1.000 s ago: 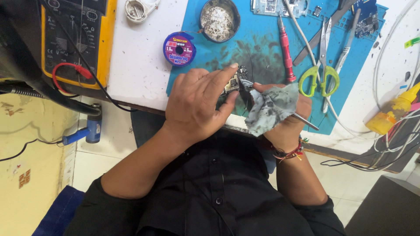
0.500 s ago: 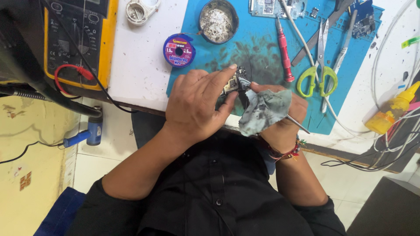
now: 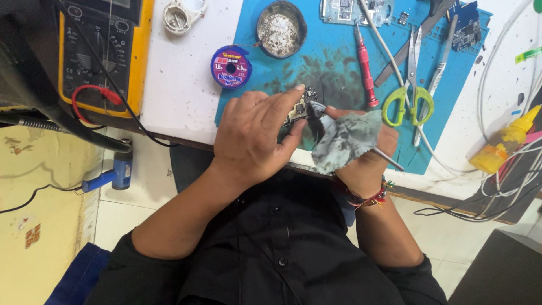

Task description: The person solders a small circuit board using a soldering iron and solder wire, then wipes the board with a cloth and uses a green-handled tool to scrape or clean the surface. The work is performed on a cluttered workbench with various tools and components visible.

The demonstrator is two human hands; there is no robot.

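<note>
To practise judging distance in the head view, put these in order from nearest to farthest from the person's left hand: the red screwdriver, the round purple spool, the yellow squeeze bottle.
From the left hand:
1. Purple spool, just above the hand, on the white bench at the blue mat's left edge.
2. Red screwdriver, to the right on the mat, beyond the right hand.
3. Yellow squeeze bottle, far right, among the cables.

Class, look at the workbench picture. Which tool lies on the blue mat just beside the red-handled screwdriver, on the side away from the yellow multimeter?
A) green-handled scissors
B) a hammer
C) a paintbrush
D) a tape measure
A: the green-handled scissors lie on the blue mat next to the red-handled screwdriver, on the side away from the yellow multimeter.
</note>
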